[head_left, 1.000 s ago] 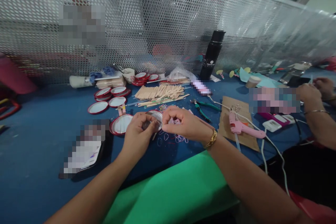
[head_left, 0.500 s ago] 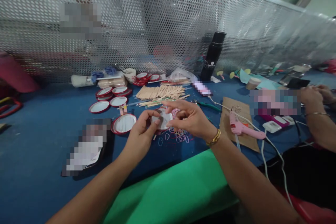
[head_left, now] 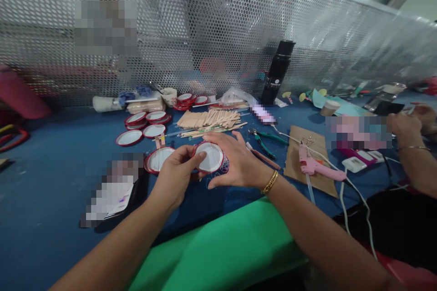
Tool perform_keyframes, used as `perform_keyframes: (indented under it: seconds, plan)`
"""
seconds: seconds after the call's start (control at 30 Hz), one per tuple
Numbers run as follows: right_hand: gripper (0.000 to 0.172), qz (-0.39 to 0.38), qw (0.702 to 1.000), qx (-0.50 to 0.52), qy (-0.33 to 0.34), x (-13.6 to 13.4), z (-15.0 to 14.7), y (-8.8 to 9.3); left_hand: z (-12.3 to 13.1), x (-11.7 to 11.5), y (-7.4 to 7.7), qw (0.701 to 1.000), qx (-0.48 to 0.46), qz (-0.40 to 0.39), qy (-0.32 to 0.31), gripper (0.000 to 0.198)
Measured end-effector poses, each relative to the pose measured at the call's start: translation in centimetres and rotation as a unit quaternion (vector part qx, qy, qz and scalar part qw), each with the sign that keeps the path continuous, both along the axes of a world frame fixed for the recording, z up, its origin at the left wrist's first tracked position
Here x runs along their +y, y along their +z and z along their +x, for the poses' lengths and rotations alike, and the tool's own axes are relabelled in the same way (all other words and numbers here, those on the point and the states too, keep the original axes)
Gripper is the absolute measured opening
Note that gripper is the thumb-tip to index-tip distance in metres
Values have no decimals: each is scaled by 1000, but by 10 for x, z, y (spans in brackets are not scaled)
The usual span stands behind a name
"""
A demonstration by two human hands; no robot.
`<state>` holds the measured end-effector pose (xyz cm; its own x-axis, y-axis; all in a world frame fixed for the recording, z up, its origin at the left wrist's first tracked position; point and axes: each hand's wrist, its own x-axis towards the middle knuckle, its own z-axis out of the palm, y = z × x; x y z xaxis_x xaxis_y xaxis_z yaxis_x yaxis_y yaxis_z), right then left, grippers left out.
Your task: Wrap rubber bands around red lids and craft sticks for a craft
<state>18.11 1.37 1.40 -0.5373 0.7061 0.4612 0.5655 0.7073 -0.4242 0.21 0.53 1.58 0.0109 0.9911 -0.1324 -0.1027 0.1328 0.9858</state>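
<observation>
A jar lid [head_left: 209, 158] with a red rim and white inside is pinched at its left edge by my left hand [head_left: 180, 170]. Thin lines cross its white face. Curved around the lid's far right side is my right hand [head_left: 235, 159], its fingers spread and the thumb apart below. Whether those fingertips touch the rim is hard to tell. Small loose rubber bands [head_left: 214, 177] lie on the table behind and below the lid, mostly hidden by my hands. Just left of my left hand rests another red-rimmed lid [head_left: 161, 159].
Several lids [head_left: 129, 137] and wooden sticks [head_left: 205, 119] lie farther back. Green-handled pliers [head_left: 264, 143], a pink glue gun [head_left: 317, 167] on cardboard [head_left: 292, 163] and its cable are at right. A black bottle [head_left: 278, 72] stands behind. A phone [head_left: 136, 182] lies left. A co-worker's hands [head_left: 408, 127] are far right.
The lid has tilted more toward me, showing its face. My right hand has gone from bent fingers at the lid to spread around its right side. The pliers are now more exposed.
</observation>
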Motion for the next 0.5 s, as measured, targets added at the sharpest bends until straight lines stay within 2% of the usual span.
perform_keyframes:
  seconds: [0.13, 0.27, 0.5]
  plan:
    - [101, 7, 1000, 17, 17, 2, 1, -1, -1, 0, -3, 997, 56, 41, -29, 29]
    - [90, 1, 999, 24, 33, 3, 2, -1, -2, 0, -6, 990, 89, 75, -79, 23]
    - [85, -28, 998, 41, 30, 1, 0, 1, 0, -3, -1, 988, 101, 75, -85, 23]
